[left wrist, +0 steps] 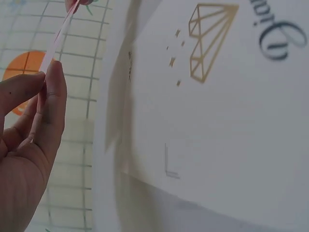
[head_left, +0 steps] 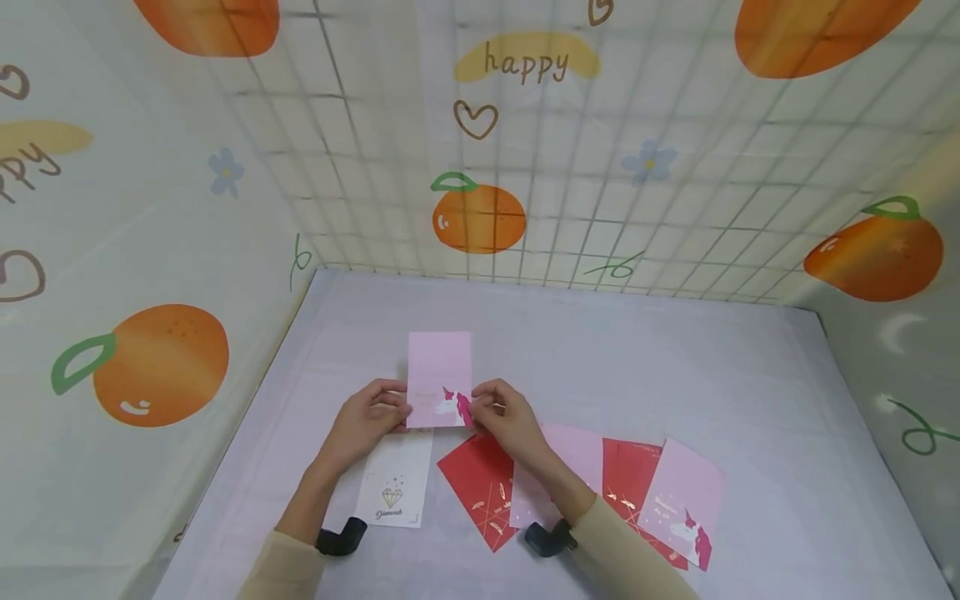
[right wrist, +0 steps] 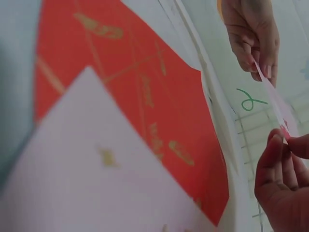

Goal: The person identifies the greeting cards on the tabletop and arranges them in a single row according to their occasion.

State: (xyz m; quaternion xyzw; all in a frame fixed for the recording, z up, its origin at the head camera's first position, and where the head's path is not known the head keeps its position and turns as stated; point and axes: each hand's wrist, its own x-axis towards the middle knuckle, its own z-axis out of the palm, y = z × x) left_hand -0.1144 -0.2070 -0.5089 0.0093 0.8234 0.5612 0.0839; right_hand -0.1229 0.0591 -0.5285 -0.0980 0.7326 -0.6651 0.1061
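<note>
Pink, thin, rectangular card [head_left: 438,362] is pinched by both hands [head_left: 367,423] [head_left: 513,423].

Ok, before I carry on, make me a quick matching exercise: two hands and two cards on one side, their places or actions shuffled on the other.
Column one
1. white Diamonds card
2. right hand
3. rightmost unicorn card
4. left hand

Column two
A. lies partly over a red card
B. pinches the raised unicorn card at its left edge
C. lies left of every red card
D. pinches that raised card's right edge

Pairs: 1-C, 2-D, 3-A, 4-B
</note>
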